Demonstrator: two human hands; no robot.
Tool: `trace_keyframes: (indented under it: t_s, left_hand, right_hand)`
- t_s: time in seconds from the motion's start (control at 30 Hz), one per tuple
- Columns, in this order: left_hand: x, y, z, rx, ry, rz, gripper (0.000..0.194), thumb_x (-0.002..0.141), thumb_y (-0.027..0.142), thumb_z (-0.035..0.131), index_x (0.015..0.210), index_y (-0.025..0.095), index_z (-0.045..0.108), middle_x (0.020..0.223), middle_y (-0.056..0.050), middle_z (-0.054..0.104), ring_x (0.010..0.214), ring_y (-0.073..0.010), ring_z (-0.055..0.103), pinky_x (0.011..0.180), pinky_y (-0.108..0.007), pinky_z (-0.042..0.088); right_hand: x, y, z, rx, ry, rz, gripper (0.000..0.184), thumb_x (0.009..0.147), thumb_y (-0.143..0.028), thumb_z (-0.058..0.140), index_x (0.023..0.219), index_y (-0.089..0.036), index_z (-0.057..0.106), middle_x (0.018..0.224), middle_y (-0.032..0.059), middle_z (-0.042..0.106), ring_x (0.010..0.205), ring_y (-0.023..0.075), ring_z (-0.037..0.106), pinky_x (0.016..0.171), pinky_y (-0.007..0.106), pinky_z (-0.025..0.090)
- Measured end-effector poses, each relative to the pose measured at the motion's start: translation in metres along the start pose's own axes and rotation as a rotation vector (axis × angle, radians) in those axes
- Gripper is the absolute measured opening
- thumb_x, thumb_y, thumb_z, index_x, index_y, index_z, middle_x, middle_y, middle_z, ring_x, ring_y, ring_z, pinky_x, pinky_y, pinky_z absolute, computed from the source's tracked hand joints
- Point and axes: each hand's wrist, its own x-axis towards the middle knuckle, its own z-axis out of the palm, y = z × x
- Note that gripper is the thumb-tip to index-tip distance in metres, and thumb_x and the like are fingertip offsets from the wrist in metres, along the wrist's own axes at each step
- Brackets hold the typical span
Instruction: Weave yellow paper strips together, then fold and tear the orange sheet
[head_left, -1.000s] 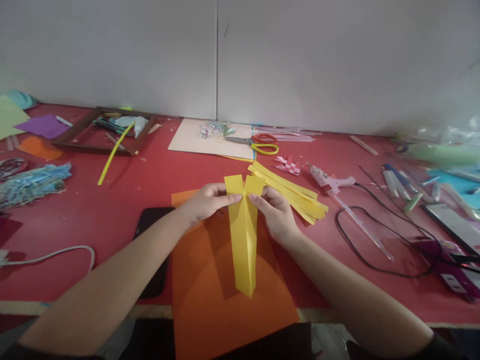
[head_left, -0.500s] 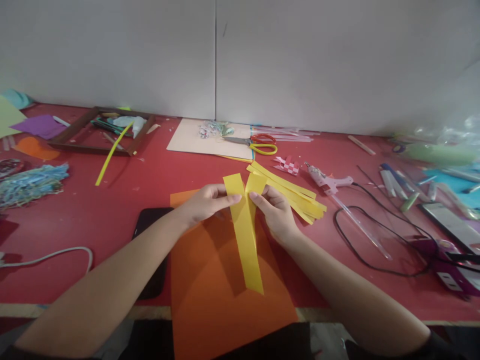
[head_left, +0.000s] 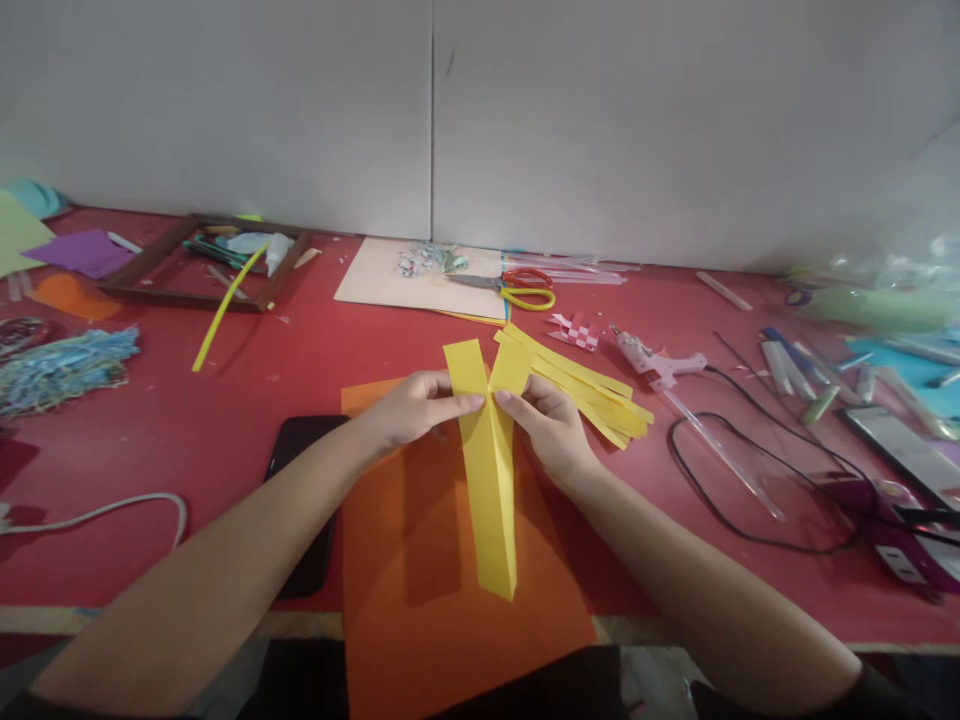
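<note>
A yellow paper strip (head_left: pixel 489 500) hangs between my hands, creased lengthwise and split at the top into two spread tabs. My left hand (head_left: pixel 427 408) pinches its left tab between thumb and fingers. On the other side, my right hand (head_left: pixel 547 420) pinches the right tab, its thumb close to the left thumb at the split. Below lies an orange paper sheet (head_left: pixel 405 640) that reaches past the table's front edge. Several more yellow strips (head_left: pixel 600 390) lie in a loose pile just behind my right hand.
A pink glue gun (head_left: pixel 660 368) with a black cord rests at the right. Scissors (head_left: pixel 525 288) lie on pale sheets at the back. Left are a brown frame tray (head_left: pixel 187 298) and a black phone (head_left: pixel 300 440). A pink checked woven piece (head_left: pixel 574 331) sits behind the strips.
The strip's lower end has swung slightly left and its lengthwise crease shows more. My thumbs have drawn a little nearer each other at the split. The table items stay put.
</note>
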Motion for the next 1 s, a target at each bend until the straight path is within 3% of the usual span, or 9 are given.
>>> trace_keyframes:
  t_s: [0.27,0.47,0.63,0.73,1.0]
  left_hand:
    - [0.0008,-0.0003,0.0000,-0.027,0.001,0.010,0.046,0.077,0.056,0.074,0.106,0.020,0.075,0.102,-0.009,0.074,0.082,-0.0196,0.065,0.062,-0.028,0.047]
    - [-0.0010,0.0028,0.0013,-0.085,0.076,-0.032,0.043,0.076,0.053,0.076,0.098,0.017,0.074,0.098,-0.009,0.074,0.077,-0.0176,0.065,0.062,-0.028,0.046]
    - [-0.0041,0.0041,0.0025,-0.063,-0.039,-0.021,0.048,0.077,0.056,0.074,0.107,0.018,0.072,0.107,-0.010,0.073,0.086,-0.0201,0.066,0.067,-0.029,0.046]
    - [-0.0039,0.0037,0.0032,-0.018,-0.048,-0.033,0.048,0.077,0.055,0.074,0.106,0.017,0.072,0.105,-0.010,0.073,0.082,-0.0189,0.064,0.065,-0.028,0.045]
    - [0.0007,0.0017,0.0018,0.014,0.010,0.004,0.052,0.077,0.056,0.073,0.109,0.016,0.072,0.108,-0.012,0.073,0.088,-0.0226,0.066,0.068,-0.031,0.048]
  right_hand:
    - [-0.0003,0.0009,0.0007,0.011,0.015,-0.015,0.020,0.075,-0.044,0.080,0.082,-0.027,0.071,0.090,0.0011,0.077,0.089,0.0233,0.071,0.088,0.040,0.056]
    - [0.0006,0.0026,-0.0001,0.035,0.046,-0.026,0.019,0.079,-0.042,0.078,0.091,-0.029,0.073,0.094,0.0007,0.077,0.084,0.0219,0.071,0.083,0.039,0.058]
    - [0.0010,0.0012,-0.0008,-0.015,0.045,-0.048,0.019,0.078,-0.043,0.078,0.088,-0.028,0.073,0.094,0.0007,0.077,0.088,0.0218,0.071,0.087,0.038,0.057]
    - [0.0007,0.0011,-0.0008,0.002,0.048,-0.033,0.018,0.079,-0.043,0.078,0.088,-0.028,0.073,0.095,0.0010,0.077,0.090,0.0223,0.071,0.087,0.038,0.057]
    - [-0.0017,-0.0007,0.0002,0.024,-0.044,0.029,0.023,0.076,-0.045,0.080,0.090,-0.027,0.076,0.096,0.0021,0.078,0.089,0.0245,0.073,0.084,0.040,0.058]
